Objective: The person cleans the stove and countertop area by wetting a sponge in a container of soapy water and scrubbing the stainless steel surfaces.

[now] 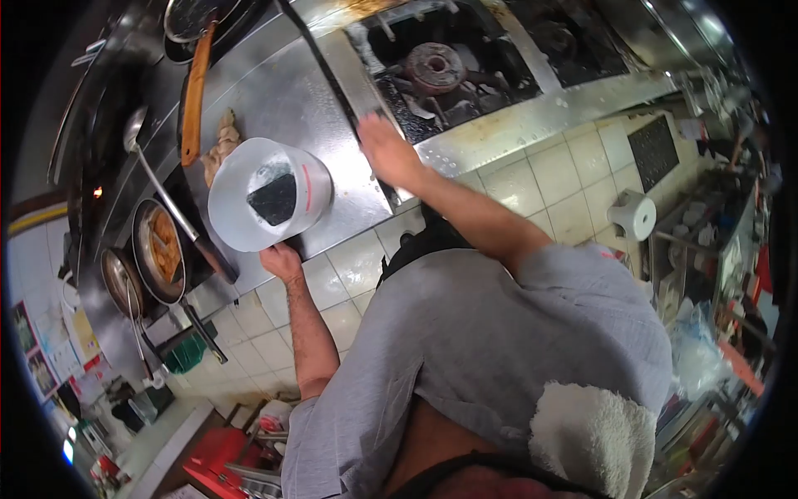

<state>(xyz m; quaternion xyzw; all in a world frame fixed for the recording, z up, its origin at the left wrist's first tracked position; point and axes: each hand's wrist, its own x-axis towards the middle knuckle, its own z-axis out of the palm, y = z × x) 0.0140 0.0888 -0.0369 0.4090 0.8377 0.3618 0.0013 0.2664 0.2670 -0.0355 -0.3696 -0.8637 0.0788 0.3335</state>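
Observation:
A translucent white plastic container (312,187) with red marks on its side stands on the steel counter (337,224); something dark shows inside. My left hand (283,261) is closed at its near lower edge, with the fingertips partly hidden by the container. To the right, my right hand (389,154) is held over the counter's front edge beside the stove, fingers stretched out and slightly blurred, nothing visible in it. A long dark strip (320,58) runs along the counter up to that hand. Behind the container lies a crumpled brownish item (223,145).
A wooden-handled pan (196,100) and a ladle (166,195) lie left of the container. Farther left are a pan of orange food (164,254) and a smaller pan (120,283). The gas burner (434,68) is at the upper right, and a white stool (633,216) is beyond.

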